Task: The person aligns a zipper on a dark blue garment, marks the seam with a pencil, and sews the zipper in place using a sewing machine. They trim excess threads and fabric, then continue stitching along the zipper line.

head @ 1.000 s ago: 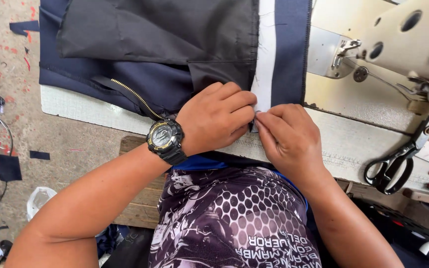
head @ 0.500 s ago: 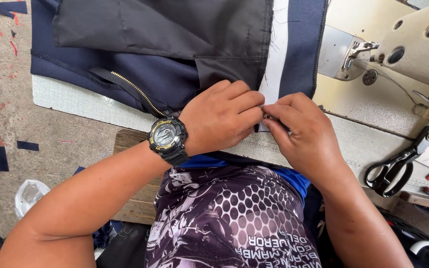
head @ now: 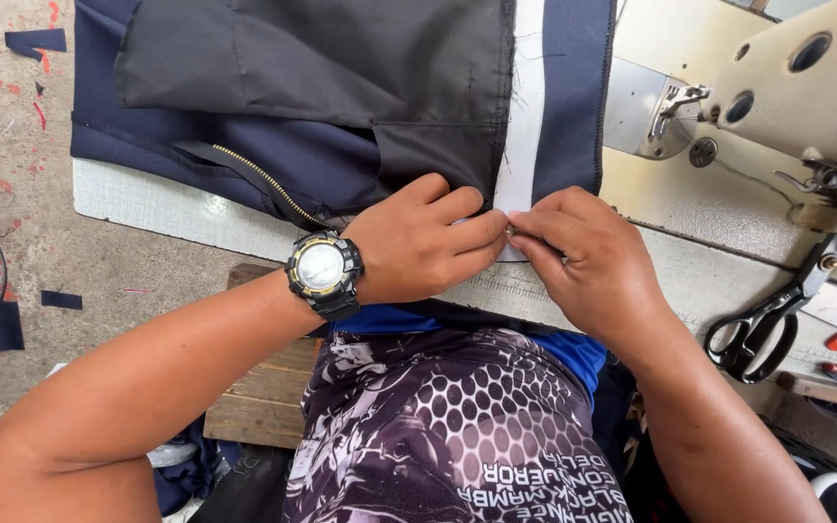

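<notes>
Fingertips meet on a white strip

Hands work at the counter's point(head: 138, 199) near edge: left hand point(head: 418, 247) and right hand point(head: 588, 266) both pinch the end of the white strip point(head: 525, 116), fingertips touching, likely to keep it aligned on the navy garment point(head: 322, 165). Black scissors point(head: 767, 324) lie near the right edge (beside the sewing machine point(head: 787, 87)).

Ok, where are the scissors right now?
In the head view, the black scissors lie at right on the sewing table, beside the right hand, below the sewing machine.

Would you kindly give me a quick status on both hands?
Left hand and right hand pinching white fabric strip on dark navy garment. Black scissors lying apart.
</notes>
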